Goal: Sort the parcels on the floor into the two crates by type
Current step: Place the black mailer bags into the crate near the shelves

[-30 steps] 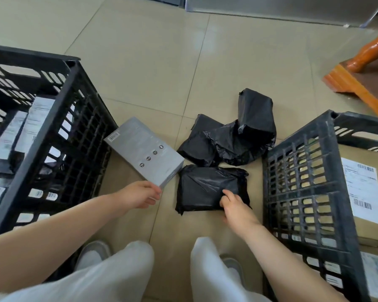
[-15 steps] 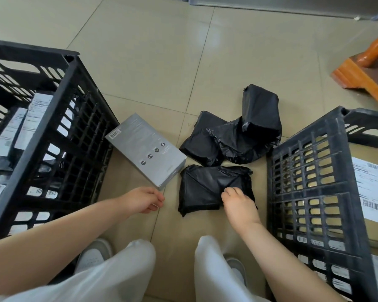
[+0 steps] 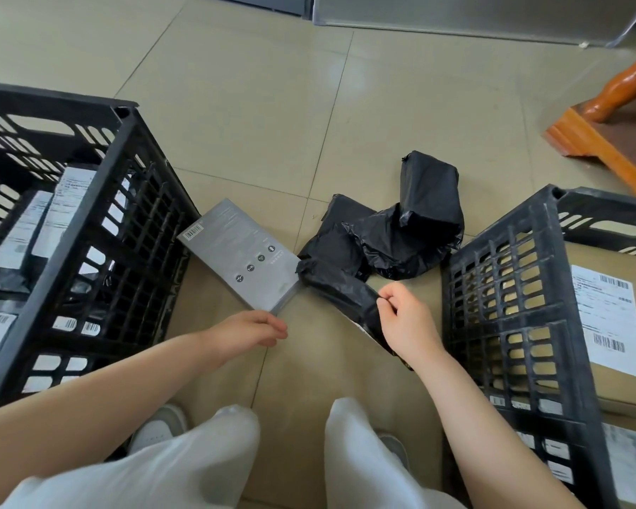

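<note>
Glossy tiled floor (image 3: 257, 115), beige, crossed by thin grout lines. Two black lattice-walled plastic crates: left crate (image 3: 89, 229) holding black poly bags with white labels, right crate (image 3: 507, 288) holding flat brown cardboard boxes (image 3: 603, 273) with printed shipping labels. Between them, a flat matte grey box (image 3: 239, 257), rectangular, barcode sticker at one corner, lying just ahead of the left hand (image 3: 250, 330), fingers loosely curled, gripping nothing. Beside it, crinkled shiny black bags (image 3: 412, 229) heaped together. Nearest black parcel (image 3: 342, 293) tilted up at its near end, film pinched by the right hand (image 3: 404, 317), far end touching the heap.
</note>
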`<state>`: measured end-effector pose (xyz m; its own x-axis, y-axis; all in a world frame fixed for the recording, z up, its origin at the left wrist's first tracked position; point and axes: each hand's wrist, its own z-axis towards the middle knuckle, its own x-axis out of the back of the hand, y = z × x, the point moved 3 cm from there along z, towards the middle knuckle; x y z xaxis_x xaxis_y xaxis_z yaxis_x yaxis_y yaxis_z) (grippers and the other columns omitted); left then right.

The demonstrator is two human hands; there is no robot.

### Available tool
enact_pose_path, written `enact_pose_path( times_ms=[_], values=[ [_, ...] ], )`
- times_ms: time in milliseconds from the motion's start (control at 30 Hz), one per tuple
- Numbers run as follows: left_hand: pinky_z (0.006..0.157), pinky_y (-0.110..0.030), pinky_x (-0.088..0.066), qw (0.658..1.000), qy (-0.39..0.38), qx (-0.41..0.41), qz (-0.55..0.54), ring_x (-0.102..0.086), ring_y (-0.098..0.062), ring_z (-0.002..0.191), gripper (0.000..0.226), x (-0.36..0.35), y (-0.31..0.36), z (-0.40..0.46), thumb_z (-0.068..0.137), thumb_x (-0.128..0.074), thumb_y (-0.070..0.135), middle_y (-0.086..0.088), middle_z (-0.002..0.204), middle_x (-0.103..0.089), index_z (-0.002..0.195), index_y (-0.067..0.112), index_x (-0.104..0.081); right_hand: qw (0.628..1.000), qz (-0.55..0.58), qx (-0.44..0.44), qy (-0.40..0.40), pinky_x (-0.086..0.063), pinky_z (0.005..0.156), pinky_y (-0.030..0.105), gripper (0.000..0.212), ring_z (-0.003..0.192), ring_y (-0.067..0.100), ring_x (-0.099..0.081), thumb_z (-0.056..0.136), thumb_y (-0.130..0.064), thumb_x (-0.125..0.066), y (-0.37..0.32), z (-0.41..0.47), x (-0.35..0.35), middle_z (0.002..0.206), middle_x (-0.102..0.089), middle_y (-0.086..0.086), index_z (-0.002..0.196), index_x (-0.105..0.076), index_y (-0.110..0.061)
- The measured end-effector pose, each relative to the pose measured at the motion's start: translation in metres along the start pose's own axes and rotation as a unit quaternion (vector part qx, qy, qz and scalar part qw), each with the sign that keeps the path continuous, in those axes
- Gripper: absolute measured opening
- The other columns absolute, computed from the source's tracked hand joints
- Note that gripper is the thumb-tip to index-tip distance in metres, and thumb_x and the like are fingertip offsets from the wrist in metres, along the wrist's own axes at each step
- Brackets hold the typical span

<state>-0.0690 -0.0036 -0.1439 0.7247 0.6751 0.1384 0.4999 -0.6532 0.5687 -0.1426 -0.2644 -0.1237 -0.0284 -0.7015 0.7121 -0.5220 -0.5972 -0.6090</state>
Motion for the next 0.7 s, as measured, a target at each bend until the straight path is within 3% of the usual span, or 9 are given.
enact_pose_path(
  times_ms=[100, 167, 267, 333, 467, 567, 700],
  values=[
    [0.107, -0.030, -0.043, 0.999, -0.026, -0.001, -0.036, -0.067, -0.012, 0.108, 0.049, -0.005, 0.006, -0.003, 0.064, -0.072, 0.036, 0.003, 0.118, -0.071, 0.111, 0.021, -0.069, 0.990, 0.118, -0.070, 0.020, -0.043, 0.067, 0.021, 0.012, 0.082, 0.014, -0.057, 0.104, -0.018, -0.045, 0.002, 0.000, 0.003, 0.091, -0.062, -0.006, 0.104, -0.057, -0.020],
    [0.104, -0.028, -0.045, 0.997, -0.047, 0.005, -0.056, -0.065, -0.012, 0.110, 0.058, -0.010, 0.008, -0.002, 0.062, -0.069, 0.036, 0.002, 0.124, -0.067, 0.117, 0.020, -0.065, 0.971, 0.201, -0.127, 0.015, -0.049, 0.075, 0.027, 0.014, 0.093, 0.016, -0.061, 0.103, -0.020, -0.047, 0.004, -0.001, 0.000, 0.099, -0.064, -0.004, 0.109, -0.059, -0.020],
    [0.100, -0.027, -0.048, 0.993, -0.077, 0.024, -0.085, -0.063, -0.014, 0.115, 0.049, -0.018, 0.010, -0.001, 0.087, -0.068, 0.026, 0.001, 0.132, -0.060, 0.133, 0.016, -0.053, 0.939, 0.289, -0.187, -0.001, -0.056, 0.086, 0.039, 0.017, 0.098, 0.022, -0.067, 0.103, -0.022, -0.049, 0.007, -0.004, -0.005, 0.105, -0.069, 0.004, 0.113, -0.061, -0.017],
    [0.099, -0.027, -0.048, 0.990, -0.093, 0.025, -0.103, -0.061, -0.017, 0.118, 0.045, -0.023, 0.012, 0.000, 0.095, -0.062, 0.026, 0.001, 0.133, -0.058, 0.136, 0.021, -0.046, 0.911, 0.348, -0.221, -0.007, -0.058, 0.086, 0.042, 0.017, 0.096, 0.025, -0.070, 0.102, -0.020, -0.051, 0.005, -0.007, -0.007, 0.105, -0.071, 0.009, 0.114, -0.062, -0.015],
    [0.108, -0.038, -0.045, 0.983, -0.128, 0.011, -0.133, -0.063, -0.019, 0.118, 0.051, -0.027, 0.017, 0.001, 0.088, -0.068, 0.044, 0.001, 0.125, -0.069, 0.134, 0.028, -0.052, 0.861, 0.436, -0.259, -0.036, -0.055, 0.085, 0.047, 0.012, 0.084, 0.029, -0.068, 0.103, -0.013, -0.050, 0.005, -0.012, -0.015, 0.097, -0.072, 0.018, 0.100, -0.060, -0.008],
    [0.105, -0.042, -0.047, 0.972, -0.145, 0.005, -0.183, -0.067, -0.022, 0.113, 0.038, -0.029, 0.020, -0.003, 0.094, -0.064, 0.033, -0.001, 0.120, -0.072, 0.130, 0.028, -0.054, 0.842, 0.469, -0.257, -0.065, -0.054, 0.080, 0.044, 0.014, 0.081, 0.028, -0.067, 0.103, -0.014, -0.048, 0.003, -0.015, -0.019, 0.095, -0.071, 0.017, 0.095, -0.059, -0.010],
    [0.102, -0.044, -0.049, 0.967, -0.153, -0.017, -0.205, -0.067, -0.023, 0.113, 0.040, -0.030, 0.023, -0.009, 0.093, -0.064, 0.026, 0.000, 0.122, -0.071, 0.132, 0.027, -0.054, 0.825, 0.501, -0.247, -0.084, -0.054, 0.073, 0.039, 0.016, 0.080, 0.025, -0.067, 0.104, -0.013, -0.047, -0.006, -0.019, -0.022, 0.091, -0.071, 0.014, 0.091, -0.056, -0.012]
  ],
)
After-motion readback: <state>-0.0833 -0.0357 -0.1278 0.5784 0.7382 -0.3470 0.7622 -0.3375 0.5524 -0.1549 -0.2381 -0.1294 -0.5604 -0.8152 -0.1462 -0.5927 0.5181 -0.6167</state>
